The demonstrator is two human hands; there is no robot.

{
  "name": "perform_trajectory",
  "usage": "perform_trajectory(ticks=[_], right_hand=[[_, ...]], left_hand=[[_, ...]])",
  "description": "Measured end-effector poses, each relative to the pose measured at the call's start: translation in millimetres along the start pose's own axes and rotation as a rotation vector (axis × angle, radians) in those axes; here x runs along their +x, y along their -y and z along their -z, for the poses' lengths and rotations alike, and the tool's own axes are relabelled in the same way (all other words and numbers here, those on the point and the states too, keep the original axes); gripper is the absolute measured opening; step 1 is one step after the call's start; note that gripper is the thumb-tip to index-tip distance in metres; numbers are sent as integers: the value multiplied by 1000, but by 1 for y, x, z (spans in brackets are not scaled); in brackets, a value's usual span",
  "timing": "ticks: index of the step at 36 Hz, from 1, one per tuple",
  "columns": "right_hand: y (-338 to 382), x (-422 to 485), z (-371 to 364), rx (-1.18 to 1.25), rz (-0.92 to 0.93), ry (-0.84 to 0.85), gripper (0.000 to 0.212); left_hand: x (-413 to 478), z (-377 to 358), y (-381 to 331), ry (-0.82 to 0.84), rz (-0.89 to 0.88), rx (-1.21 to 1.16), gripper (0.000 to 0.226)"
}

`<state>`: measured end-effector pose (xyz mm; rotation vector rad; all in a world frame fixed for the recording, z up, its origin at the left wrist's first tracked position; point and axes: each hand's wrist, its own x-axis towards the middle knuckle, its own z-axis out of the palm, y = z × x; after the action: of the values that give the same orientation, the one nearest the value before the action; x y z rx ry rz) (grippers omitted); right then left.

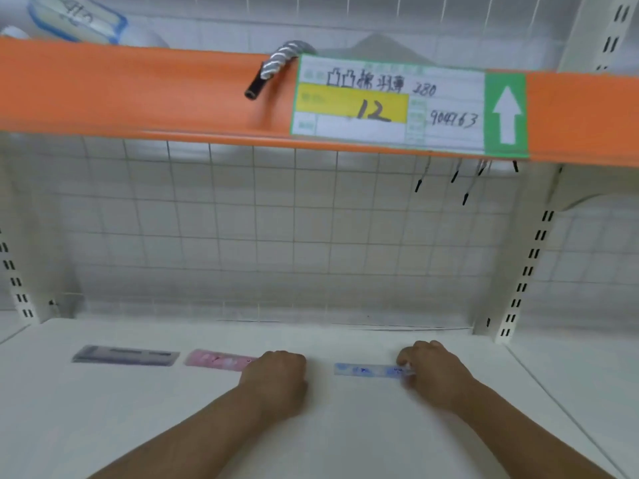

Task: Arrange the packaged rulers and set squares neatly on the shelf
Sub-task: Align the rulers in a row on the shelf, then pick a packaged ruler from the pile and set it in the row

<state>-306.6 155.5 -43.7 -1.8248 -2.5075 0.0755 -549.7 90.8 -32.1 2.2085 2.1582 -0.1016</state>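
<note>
Three packaged rulers lie in a row across the shelf [345,426], long axes left to right; right hand [435,371] pinches the blue ruler [366,369] at its right end; left hand [276,378], fingers curled, covers the right end of the pink ruler [218,359], grip unclear; dark ruler [126,355] lies furthest left, nearer the left hand.

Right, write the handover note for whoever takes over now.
Hands: the left hand is curled over the right end of the pink ruler, grip hidden. The right hand pinches the right end of the blue ruler.
Things: the dark ruler lies leftmost. All three lie flat in a row on the shelf.
Done: three laid out.
Left: probably close the wider pink-blue gap. No set squares in view.
</note>
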Motion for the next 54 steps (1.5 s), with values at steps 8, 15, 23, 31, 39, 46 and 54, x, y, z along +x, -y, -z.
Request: perform_trajectory(ticks=[8,15,23,31,39,46,54], right_hand=[[-3,6,2,31,42,30,34],[10,6,3,6,76,-15,34],[72,8,15,69,236,-69,36],[170,2,27,85,438,-103,34],[308,-14,25,87,601,-73,35],[455,-45,16,71,733,-55,36],[604,-84,6,79,844,-57,38]], left_hand=[[-1,-2,-3,-8,37,-31,25],[-3,-3,2,-8,54,-60,24],[-21,0,24,-52,118,-92,30],[-69,9,87,-92,243,-104,31],[-157,4,191,-112,411,-96,32],[-259,2,302,-127,535,-83,33],[-369,5,413,-165,657,-68,25]])
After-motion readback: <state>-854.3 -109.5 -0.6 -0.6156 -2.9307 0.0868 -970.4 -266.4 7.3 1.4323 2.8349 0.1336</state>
